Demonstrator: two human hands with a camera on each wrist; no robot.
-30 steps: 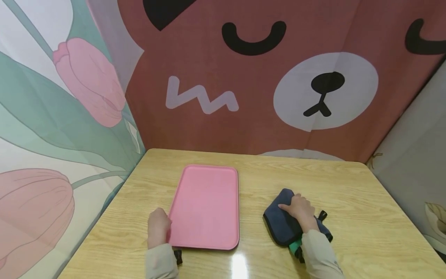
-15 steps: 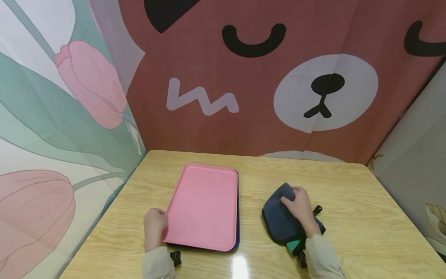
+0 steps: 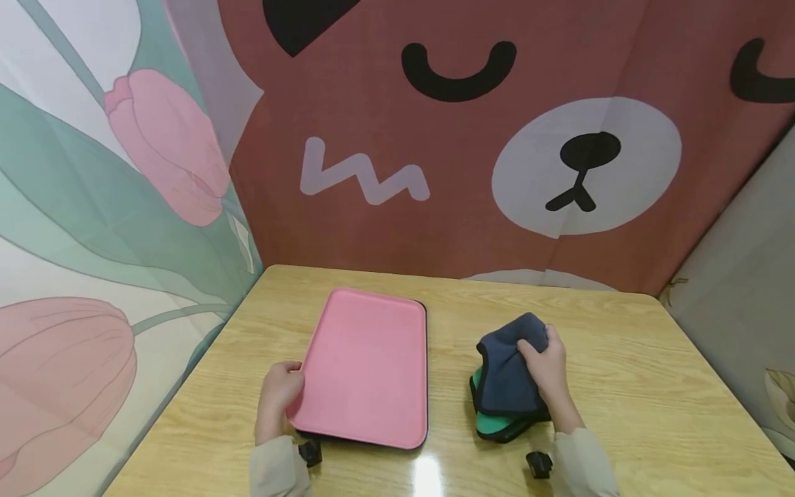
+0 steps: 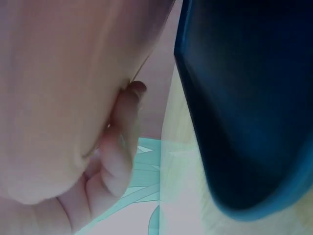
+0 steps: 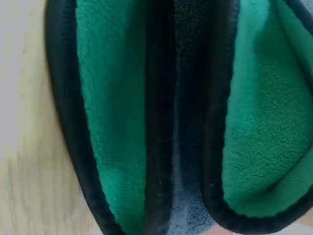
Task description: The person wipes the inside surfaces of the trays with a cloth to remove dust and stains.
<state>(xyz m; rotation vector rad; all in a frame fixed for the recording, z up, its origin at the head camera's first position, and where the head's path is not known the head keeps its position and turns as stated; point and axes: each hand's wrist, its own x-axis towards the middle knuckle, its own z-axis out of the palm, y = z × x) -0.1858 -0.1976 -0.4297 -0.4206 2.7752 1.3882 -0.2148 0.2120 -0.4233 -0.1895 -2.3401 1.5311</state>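
Note:
In the head view, my left hand (image 3: 281, 395) grips the left edge of a pink rectangular tray (image 3: 363, 366). A dark blue tray (image 4: 249, 98) lies beneath it, mostly hidden in the head view, its dark rim peeking out along the right and near sides. Over to the right, my right hand (image 3: 548, 362) pinches the upper corner of a cleaning cloth (image 3: 512, 376), dark blue on one face and green on the other, with black edging. The cloth's lifted blue part hangs over its green lower folds; the right wrist view shows several folded layers of the cloth (image 5: 112, 117) close up.
The wooden table (image 3: 646, 386) carries both trays and the cloth. A hanging with a bear's face (image 3: 459, 172) rises behind the table's far edge, and a tulip-patterned hanging (image 3: 93, 207) stands along the left. A grey-white curtain (image 3: 745, 262) borders the right side.
My left hand has shifted the pink tray slightly, baring more of the dark tray's rim. My right hand has raised the cloth's corner and its green side now shows below.

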